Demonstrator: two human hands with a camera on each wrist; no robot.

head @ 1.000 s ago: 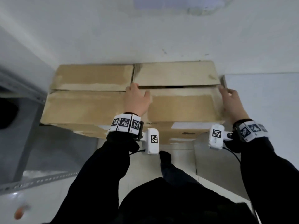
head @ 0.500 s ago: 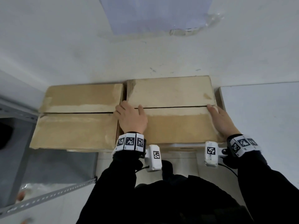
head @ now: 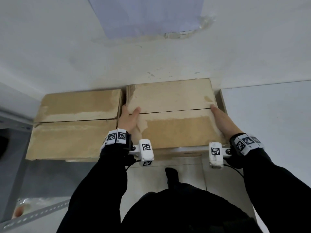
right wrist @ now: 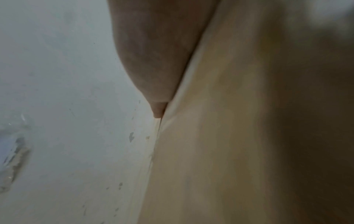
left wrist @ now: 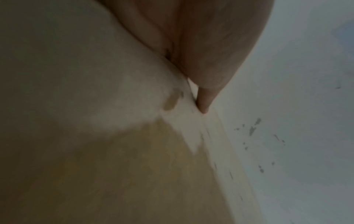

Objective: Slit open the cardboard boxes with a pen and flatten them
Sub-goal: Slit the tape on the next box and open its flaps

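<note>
- I have the right-hand cardboard box between both hands; it stands against the wall, touching the left-hand cardboard box, and what carries them I cannot make out
- My left hand lies on the right-hand box's left end, thumb curled over the top by the seam, the other fingers down in the gap between the two boxes, so it grips that end
- My right hand lies flat along the right end with fingers straight, pressing and not closed round anything; the right wrist view shows a straight fingertip against the cardboard edge
- No pen shows in any view, and neither hand holds one
- I judge the slitting done on both boxes: each top shows a dark open seam and pale strips where tape seems torn away
- Flattening is all still to do, since both boxes stand full height with their flaps shut
- I read this step as taking hold of the right-hand box to pull it out and collapse it; the left-hand box waits
</note>
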